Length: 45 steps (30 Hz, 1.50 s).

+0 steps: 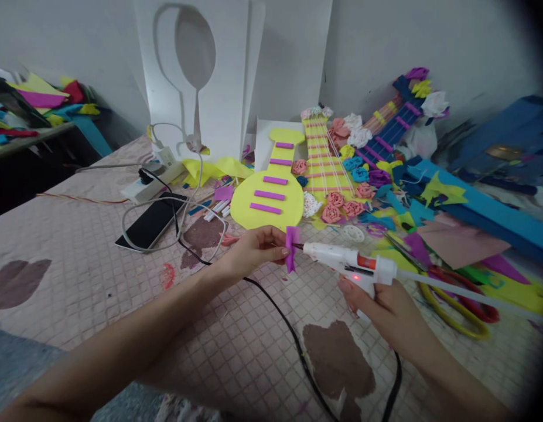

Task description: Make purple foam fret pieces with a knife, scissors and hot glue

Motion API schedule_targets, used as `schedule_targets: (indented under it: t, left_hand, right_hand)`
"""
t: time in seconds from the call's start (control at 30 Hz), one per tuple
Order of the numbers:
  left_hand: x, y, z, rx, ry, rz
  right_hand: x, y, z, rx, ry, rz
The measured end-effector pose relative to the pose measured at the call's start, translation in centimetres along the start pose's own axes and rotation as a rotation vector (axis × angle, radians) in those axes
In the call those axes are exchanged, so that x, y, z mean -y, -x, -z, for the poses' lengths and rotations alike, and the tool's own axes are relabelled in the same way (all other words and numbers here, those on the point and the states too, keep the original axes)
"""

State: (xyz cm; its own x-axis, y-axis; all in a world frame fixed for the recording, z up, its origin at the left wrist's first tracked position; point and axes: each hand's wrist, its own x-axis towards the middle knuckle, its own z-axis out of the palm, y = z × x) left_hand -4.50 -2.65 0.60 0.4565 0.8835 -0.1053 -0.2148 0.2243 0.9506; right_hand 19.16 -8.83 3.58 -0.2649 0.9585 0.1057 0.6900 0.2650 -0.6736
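Between the fingertips of my left hand point(263, 249) is a small purple paper strip point(291, 251), held upright. My right hand point(376, 308) is wrapped round the grip of a white hot glue gun point(337, 258), whose red light is lit. The gun's nozzle points left, at the purple strip; whether it touches cannot be told. A long glue stick point(447, 285) runs out of the gun's back. Just beyond my hands, a yellow paper guitar shape point(267, 205) with several purple strips across it leans against a white board.
A phone point(152, 224) and a power strip point(152, 181) with cables lie left. A yellow stringed piece point(324, 155) and a dark blue guitar point(392, 132) stand behind, among paper flowers point(335, 208). Scissors point(456, 305) lie right. The gun's black cord point(280, 319) crosses the table.
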Motion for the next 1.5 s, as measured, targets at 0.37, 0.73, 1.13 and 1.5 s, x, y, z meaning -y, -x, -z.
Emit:
schedule_targets:
  t: [0.37,0.73,1.13,1.5]
  left_hand:
    - [-0.4,0.0,0.3,-0.048,-0.040,-0.014]
    - [0.0,-0.1,0.4,0.000,-0.045,-0.005]
    - [0.1,-0.2,0.6,0.013,-0.041,-0.002]
    - [0.2,-0.6,0.9,-0.130,0.215,0.001]
  right_hand:
    - [0.0,0.6,0.0,0.012,0.030,0.019]
    - [-0.2,0.4,0.2,0.024,0.052,-0.036]
    - [-0.4,0.7,0.1,0.042,0.008,-0.044]
    - [-3.3,2.1,0.6,-0.003,-0.031,-0.192]
